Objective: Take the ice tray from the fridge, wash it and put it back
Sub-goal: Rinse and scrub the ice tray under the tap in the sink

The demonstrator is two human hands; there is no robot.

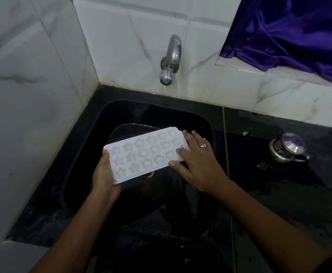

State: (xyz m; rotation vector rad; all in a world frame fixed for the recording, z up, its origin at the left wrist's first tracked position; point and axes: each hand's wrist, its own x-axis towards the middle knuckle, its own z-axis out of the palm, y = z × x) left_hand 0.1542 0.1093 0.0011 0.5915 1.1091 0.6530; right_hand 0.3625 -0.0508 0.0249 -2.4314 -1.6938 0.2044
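Ice tray (145,152) faces up, long axis lower-left to upper-right, over sink (208,123).

The single head-worn camera is looking forward and steeply down, close above the sink (200,119), facing the tap (172,56), centring the ice tray (145,152).

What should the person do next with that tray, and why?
Probably lift the right hand to the tap and turn it on: no water runs, and the left hand grips the ice tray over the sink.
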